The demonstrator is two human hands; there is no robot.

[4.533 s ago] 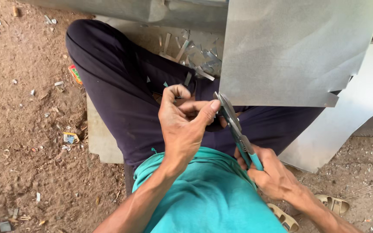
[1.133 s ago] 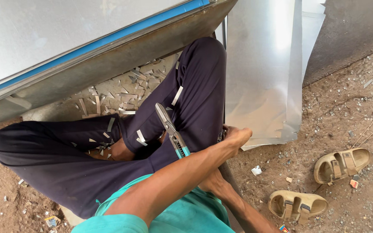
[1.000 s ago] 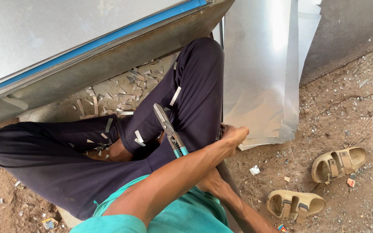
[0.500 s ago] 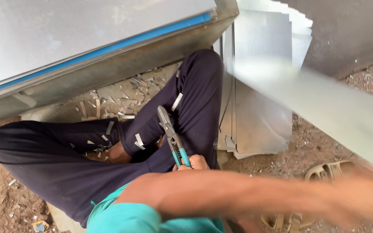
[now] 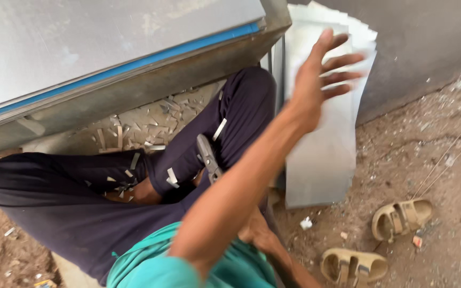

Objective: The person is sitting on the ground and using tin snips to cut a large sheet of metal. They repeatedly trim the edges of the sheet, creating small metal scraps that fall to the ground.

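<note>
Left hand (image 5: pixel 316 80) spread open before stacked metal sheets (image 5: pixel 321 160); right hand (image 5: pixel 257 234) grips tin snips (image 5: pixel 209 157).

Sheet-metal workshop: metal sheets (image 5: pixel 321 133), offcuts (image 5: pixel 134 130).

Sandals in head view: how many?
2. One sandal lies on the dirt at right, past the stacked metal sheets. The other sandal sits nearer, at the bottom edge. More may lie outside the frame.

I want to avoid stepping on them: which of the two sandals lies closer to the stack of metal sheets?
The upper sandal, farther right, lies closer; the other sandal sits lower in the picture.
</note>
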